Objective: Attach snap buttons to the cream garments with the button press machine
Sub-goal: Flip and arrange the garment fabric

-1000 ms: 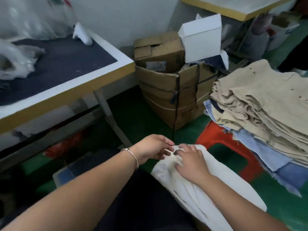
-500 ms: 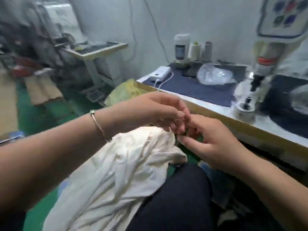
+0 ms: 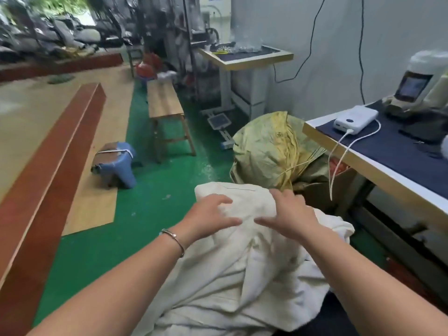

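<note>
A cream garment [image 3: 232, 270] lies bunched over my lap in the lower middle of the head view. My left hand [image 3: 208, 218], with a thin bracelet at the wrist, rests on its upper fold with fingers spread. My right hand [image 3: 289, 214] lies beside it on the same fold, fingers straight and spread, thumb pointing left. Neither hand grips the cloth. The button press machine is out of view; only the worktable [image 3: 368, 166] with its dark mat shows at the right.
A tied yellow-green sack [image 3: 266, 146] stands just beyond the garment. On the worktable lie a white power bank [image 3: 355, 119] with a hanging cable and a white device [image 3: 419, 78]. A blue stool [image 3: 116, 163] and a wooden bench [image 3: 164, 103] stand on the green floor.
The view has swung left, away from the press and worktable. My hands have parted from each other and now lie spread on the garment.
</note>
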The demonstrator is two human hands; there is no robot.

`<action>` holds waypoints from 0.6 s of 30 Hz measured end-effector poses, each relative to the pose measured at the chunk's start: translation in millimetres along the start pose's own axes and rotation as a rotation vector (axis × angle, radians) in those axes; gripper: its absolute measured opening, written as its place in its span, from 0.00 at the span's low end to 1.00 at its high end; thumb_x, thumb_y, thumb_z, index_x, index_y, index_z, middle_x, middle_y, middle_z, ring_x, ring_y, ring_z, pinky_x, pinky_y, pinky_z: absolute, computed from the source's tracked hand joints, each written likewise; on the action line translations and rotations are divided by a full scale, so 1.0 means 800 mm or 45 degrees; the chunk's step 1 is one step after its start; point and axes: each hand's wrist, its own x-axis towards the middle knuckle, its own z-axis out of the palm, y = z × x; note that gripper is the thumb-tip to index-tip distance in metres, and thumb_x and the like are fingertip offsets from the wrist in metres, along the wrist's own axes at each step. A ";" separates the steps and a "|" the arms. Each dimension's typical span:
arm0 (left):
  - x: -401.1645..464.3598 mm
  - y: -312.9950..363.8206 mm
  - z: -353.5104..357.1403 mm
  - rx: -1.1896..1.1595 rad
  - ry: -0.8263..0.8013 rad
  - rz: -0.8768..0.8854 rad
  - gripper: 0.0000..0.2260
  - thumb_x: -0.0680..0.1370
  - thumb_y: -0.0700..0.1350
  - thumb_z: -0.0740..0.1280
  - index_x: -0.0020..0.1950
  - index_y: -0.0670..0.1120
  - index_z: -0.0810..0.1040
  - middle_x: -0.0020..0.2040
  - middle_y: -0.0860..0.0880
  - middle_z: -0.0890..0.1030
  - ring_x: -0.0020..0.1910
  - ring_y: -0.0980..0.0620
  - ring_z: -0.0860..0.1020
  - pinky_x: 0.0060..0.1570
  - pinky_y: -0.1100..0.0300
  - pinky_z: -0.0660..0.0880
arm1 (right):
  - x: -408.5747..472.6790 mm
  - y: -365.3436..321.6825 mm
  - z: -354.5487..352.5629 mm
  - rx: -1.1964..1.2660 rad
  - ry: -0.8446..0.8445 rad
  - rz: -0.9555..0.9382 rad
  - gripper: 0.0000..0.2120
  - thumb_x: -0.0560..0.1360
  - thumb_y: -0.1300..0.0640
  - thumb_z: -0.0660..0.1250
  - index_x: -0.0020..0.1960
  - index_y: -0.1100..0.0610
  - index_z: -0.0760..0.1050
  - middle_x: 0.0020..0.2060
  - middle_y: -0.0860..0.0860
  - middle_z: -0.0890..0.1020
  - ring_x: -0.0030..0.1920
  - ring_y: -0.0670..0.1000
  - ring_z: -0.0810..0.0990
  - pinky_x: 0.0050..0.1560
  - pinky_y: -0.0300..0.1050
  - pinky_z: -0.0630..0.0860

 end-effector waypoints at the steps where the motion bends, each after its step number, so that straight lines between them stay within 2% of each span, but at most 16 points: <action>1: 0.011 0.003 0.009 0.074 -0.051 0.015 0.34 0.70 0.62 0.76 0.72 0.49 0.73 0.70 0.51 0.74 0.70 0.51 0.71 0.69 0.58 0.66 | 0.003 0.002 0.014 -0.049 -0.084 0.057 0.39 0.70 0.29 0.63 0.75 0.44 0.58 0.69 0.53 0.67 0.69 0.59 0.65 0.64 0.59 0.66; 3: 0.028 0.013 0.031 0.335 -0.113 0.044 0.41 0.68 0.68 0.74 0.74 0.50 0.69 0.68 0.48 0.72 0.69 0.48 0.69 0.68 0.51 0.67 | 0.001 0.006 0.040 -0.127 -0.148 0.080 0.32 0.72 0.29 0.56 0.72 0.42 0.60 0.68 0.52 0.68 0.68 0.58 0.65 0.64 0.61 0.62; 4: 0.033 0.016 0.043 0.403 -0.112 0.062 0.38 0.67 0.69 0.73 0.71 0.51 0.70 0.63 0.49 0.74 0.66 0.48 0.70 0.64 0.51 0.69 | -0.001 0.007 0.048 -0.114 -0.103 0.075 0.28 0.74 0.32 0.55 0.70 0.42 0.62 0.67 0.51 0.70 0.67 0.56 0.66 0.63 0.60 0.61; 6: 0.038 0.020 0.065 0.256 -0.143 0.054 0.26 0.70 0.64 0.73 0.62 0.53 0.73 0.50 0.52 0.77 0.57 0.48 0.77 0.51 0.54 0.72 | -0.004 0.012 0.053 -0.028 0.061 0.068 0.21 0.75 0.39 0.56 0.66 0.42 0.67 0.63 0.48 0.73 0.64 0.53 0.68 0.60 0.56 0.62; 8: 0.039 0.020 0.085 0.174 -0.194 0.047 0.12 0.73 0.57 0.70 0.49 0.53 0.72 0.43 0.53 0.78 0.49 0.47 0.79 0.39 0.55 0.67 | -0.003 0.023 0.047 0.160 0.179 0.101 0.18 0.75 0.47 0.60 0.64 0.44 0.70 0.61 0.45 0.75 0.62 0.51 0.69 0.58 0.51 0.63; 10: 0.040 0.025 0.095 0.292 -0.181 0.078 0.10 0.73 0.53 0.66 0.39 0.50 0.69 0.39 0.51 0.77 0.44 0.45 0.77 0.33 0.55 0.63 | -0.007 0.039 0.039 0.377 0.310 0.233 0.18 0.74 0.54 0.63 0.64 0.48 0.72 0.59 0.47 0.76 0.62 0.53 0.70 0.59 0.51 0.66; 12: 0.044 0.039 0.091 0.369 -0.186 0.033 0.14 0.75 0.51 0.63 0.34 0.46 0.67 0.33 0.50 0.72 0.38 0.45 0.72 0.29 0.56 0.60 | -0.011 0.058 0.027 0.396 0.426 0.424 0.18 0.75 0.53 0.63 0.65 0.52 0.72 0.59 0.52 0.75 0.61 0.55 0.70 0.58 0.53 0.70; 13: 0.048 0.044 0.084 0.309 -0.183 0.012 0.15 0.76 0.50 0.63 0.32 0.46 0.67 0.31 0.50 0.71 0.36 0.46 0.71 0.29 0.57 0.62 | -0.015 0.066 0.021 0.387 0.418 0.510 0.19 0.76 0.50 0.63 0.66 0.53 0.70 0.60 0.53 0.75 0.60 0.56 0.71 0.57 0.53 0.71; 16: 0.037 0.043 0.031 -0.299 -0.002 0.103 0.17 0.79 0.41 0.62 0.31 0.49 0.70 0.30 0.53 0.72 0.31 0.55 0.70 0.32 0.64 0.69 | -0.029 0.081 -0.005 0.511 0.336 0.662 0.25 0.77 0.39 0.60 0.66 0.55 0.68 0.56 0.54 0.78 0.53 0.54 0.77 0.48 0.51 0.75; 17: 0.020 0.038 0.012 -0.460 0.088 0.241 0.16 0.78 0.39 0.62 0.30 0.47 0.70 0.29 0.54 0.71 0.31 0.57 0.69 0.32 0.64 0.68 | -0.035 0.081 -0.015 0.569 0.364 0.676 0.27 0.76 0.35 0.59 0.63 0.55 0.71 0.52 0.53 0.80 0.48 0.53 0.78 0.45 0.50 0.76; 18: -0.006 0.038 -0.006 -0.631 0.071 0.364 0.13 0.74 0.38 0.63 0.29 0.43 0.70 0.29 0.53 0.70 0.31 0.57 0.67 0.32 0.64 0.66 | -0.041 0.076 -0.026 0.660 0.324 0.671 0.30 0.73 0.30 0.57 0.57 0.54 0.73 0.48 0.52 0.82 0.44 0.51 0.79 0.43 0.49 0.77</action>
